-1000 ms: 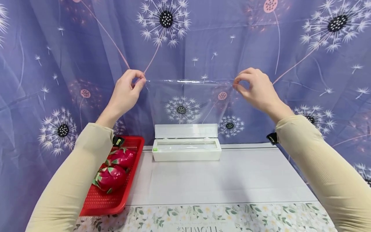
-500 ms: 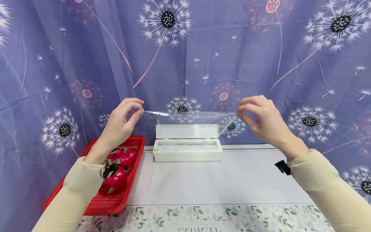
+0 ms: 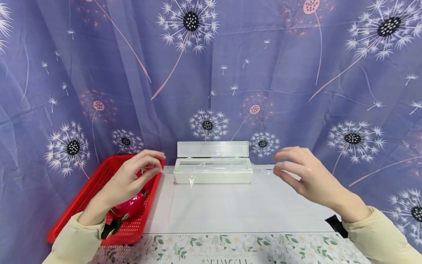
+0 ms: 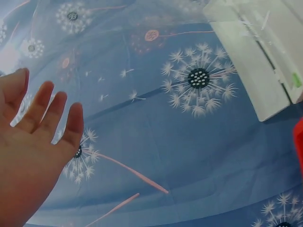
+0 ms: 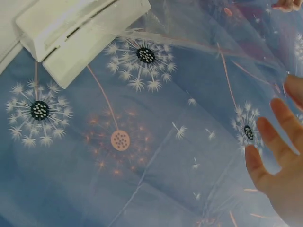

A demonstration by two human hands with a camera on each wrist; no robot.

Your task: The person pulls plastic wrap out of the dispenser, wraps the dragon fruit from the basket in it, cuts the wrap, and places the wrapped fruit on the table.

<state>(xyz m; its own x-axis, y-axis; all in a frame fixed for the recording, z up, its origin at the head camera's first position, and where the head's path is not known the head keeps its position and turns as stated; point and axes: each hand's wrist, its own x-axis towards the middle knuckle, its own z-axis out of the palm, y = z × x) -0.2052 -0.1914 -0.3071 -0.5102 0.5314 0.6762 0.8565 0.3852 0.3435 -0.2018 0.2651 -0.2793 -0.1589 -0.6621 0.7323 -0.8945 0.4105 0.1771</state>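
A sheet of clear cling film (image 3: 192, 181) stretches between both hands, low in front of a white cling film dispenser (image 3: 212, 177). My left hand (image 3: 133, 179) pinches the film's left corner between thumb and forefinger, overlapping the red basket's far corner in the head view. At the opposite corner my right hand (image 3: 311, 181) pinches it likewise, its other fingers loosely bent. The dispenser's lid (image 3: 212, 149) stands raised at the back. From the right wrist, the film (image 5: 199, 43) shows as a transparent band running from the dispenser toward the fingers.
On the left is a red plastic basket (image 3: 70, 216) holding dragon fruits (image 3: 130, 207), partly covered by my left arm. A white tabletop (image 3: 244, 209) has a floral cloth (image 3: 230, 247) along its near edge. The purple dandelion curtain (image 3: 211, 69) hangs behind the dispenser.
Both hands have come down and toward me with the cling film, from high above the dispenser to about its height. The dispenser and basket have stayed in place.
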